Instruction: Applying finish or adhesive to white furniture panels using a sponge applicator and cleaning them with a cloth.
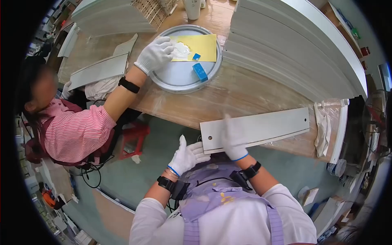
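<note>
A long white panel [261, 127] with a dark hole near each end lies slanted across the table's front edge, its left end jutting toward me. My left hand [187, 157], in a white glove, is at the panel's near left corner. Its thumb points up and its fingers are stretched out, with the tips against or just under the edge; I cannot tell which. Over the left part of the panel is my right hand [234, 141], also gloved. Motion smears its fingers, so whether they touch the surface is unclear.
At left, a co-worker's gloved hand [157, 53] reaches to a yellow sheet with white paste on a round grey lid [179, 87]. Two blue blocks [200, 72] lie there. Tall white panel stacks [281, 53] stand behind. A cloth [323, 128] lies at right; a red stool [133, 140] stands below.
</note>
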### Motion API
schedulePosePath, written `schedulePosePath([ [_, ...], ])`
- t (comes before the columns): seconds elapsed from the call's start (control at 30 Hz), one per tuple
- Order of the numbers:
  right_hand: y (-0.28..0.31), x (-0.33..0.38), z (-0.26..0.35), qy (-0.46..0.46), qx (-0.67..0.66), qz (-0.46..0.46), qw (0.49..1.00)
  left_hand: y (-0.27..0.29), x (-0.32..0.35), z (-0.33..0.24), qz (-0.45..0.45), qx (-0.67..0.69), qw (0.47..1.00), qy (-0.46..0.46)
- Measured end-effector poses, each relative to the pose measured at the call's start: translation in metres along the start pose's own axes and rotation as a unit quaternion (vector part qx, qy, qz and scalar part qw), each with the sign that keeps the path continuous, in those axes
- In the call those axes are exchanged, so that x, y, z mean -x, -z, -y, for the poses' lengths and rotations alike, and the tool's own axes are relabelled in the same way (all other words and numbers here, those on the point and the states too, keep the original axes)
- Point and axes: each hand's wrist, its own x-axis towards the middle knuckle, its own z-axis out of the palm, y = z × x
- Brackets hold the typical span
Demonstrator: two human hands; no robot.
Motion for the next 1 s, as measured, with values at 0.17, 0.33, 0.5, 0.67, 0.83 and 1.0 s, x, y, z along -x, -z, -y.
schedulePosePath([
  [0.17, 0.015, -0.002, -0.006, -0.223, 0.131, 0.146, 0.955, 0.009, 0.006, -0.007, -0.010, 0.008, 1.000, 0.022],
  [0.33, -0.027, -0.008, 0.069, 0.015, -0.032, 0.214, 0.976, 0.002, -0.004, -0.006, -0.013, 0.006, 1.000, 0.015],
  [0.5, 0.017, -0.004, -0.054, -0.290, 0.085, 0.025, 0.953, 0.006, 0.000, -0.012, 0.015, 0.030, 0.999, 0.021],
  [0.67, 0.014, -0.017, -0.011, -0.213, 0.170, 0.154, 0.950, 0.004, -0.010, -0.017, 0.028, 0.010, 0.999, 0.035],
  [0.83, 0.004, -0.011, 0.017, -0.022, 0.035, 0.060, 0.997, 0.005, -0.010, -0.022, 0.027, 0.005, 0.999, 0.040],
  [1.0, 0.009, -0.012, 0.007, -0.169, 0.091, 0.110, 0.975, 0.004, -0.007, -0.022, 0.043, -0.006, 0.998, 0.043],
])
